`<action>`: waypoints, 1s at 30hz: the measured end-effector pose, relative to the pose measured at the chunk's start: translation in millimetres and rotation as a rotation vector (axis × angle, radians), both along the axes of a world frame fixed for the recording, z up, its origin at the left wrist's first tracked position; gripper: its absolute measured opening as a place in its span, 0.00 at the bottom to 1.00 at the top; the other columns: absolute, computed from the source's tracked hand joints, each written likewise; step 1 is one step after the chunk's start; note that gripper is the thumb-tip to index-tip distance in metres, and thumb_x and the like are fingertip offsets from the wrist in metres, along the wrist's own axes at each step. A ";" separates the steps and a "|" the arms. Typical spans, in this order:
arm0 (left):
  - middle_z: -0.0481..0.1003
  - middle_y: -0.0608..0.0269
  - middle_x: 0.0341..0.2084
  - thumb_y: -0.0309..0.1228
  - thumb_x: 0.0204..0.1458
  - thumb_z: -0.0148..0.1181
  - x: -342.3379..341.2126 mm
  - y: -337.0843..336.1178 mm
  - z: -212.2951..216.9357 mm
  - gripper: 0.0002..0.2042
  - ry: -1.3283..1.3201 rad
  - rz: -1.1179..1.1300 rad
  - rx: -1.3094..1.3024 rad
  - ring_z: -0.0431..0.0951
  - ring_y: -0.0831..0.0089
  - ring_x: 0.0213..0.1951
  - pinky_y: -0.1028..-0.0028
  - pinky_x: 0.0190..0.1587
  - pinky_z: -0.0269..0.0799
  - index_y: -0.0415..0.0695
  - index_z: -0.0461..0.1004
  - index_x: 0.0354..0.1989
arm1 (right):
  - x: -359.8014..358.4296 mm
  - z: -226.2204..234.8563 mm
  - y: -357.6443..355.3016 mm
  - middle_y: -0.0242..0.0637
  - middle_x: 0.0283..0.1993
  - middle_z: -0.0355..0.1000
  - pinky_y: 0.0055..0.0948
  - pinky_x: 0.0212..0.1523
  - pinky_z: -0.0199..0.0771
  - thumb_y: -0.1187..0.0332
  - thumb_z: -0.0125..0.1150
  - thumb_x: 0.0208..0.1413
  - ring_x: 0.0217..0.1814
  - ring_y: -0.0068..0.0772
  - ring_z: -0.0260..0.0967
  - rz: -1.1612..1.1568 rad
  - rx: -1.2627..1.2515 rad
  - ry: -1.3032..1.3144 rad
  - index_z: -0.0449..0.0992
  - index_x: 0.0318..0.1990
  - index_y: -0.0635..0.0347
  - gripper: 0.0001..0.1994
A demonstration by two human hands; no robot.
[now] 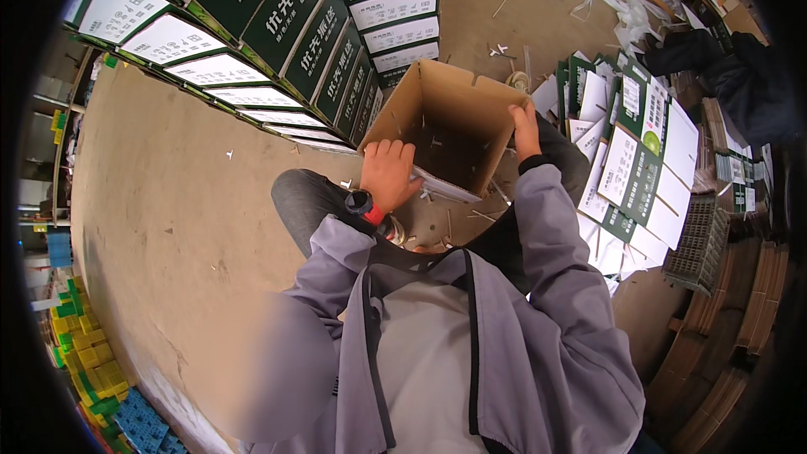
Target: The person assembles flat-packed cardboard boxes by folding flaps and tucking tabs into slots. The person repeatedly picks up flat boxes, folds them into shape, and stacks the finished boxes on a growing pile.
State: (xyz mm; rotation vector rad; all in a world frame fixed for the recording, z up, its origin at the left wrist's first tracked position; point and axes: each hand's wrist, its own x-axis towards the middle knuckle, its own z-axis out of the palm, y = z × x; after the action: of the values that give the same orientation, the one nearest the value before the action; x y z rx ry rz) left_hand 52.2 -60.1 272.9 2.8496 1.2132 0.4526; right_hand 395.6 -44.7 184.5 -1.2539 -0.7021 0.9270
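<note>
An open cardboard box (458,101), brown inside, stands tilted on the floor between my knees. Over its near left rim, the fingers of my left hand (388,175) are hooked and closed on the wall. A dark watch with a red band is on that wrist. My right hand (526,128) pinches the far right rim, thumb and fingers on either side of the cardboard. The box's lower inside is in shadow, with small pale scraps in it; whether it has a closed bottom I cannot tell.
Tall stacks of green and white cartons (311,42) rise at the far left, touching or nearly touching the box. To the right lies a pile of flattened green and white cartons (635,160), beside a grey crate (698,244). Pale scraps litter the floor (202,202).
</note>
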 end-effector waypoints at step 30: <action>0.79 0.48 0.53 0.36 0.65 0.62 -24.0 22.4 11.8 0.22 -0.573 -0.023 -0.555 0.79 0.48 0.53 0.52 0.56 0.74 0.39 0.76 0.64 | -0.6 0.3 -4.0 0.42 0.64 0.73 0.33 0.67 0.66 0.59 0.59 0.68 0.63 0.35 0.70 -0.004 -0.014 -0.034 0.69 0.68 0.66 0.27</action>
State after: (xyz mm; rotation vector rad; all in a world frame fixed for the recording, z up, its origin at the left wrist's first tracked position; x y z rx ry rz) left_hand 28.2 -37.7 284.7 2.0647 0.9905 0.7277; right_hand 395.0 -48.7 184.8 -1.2863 -0.7206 0.9100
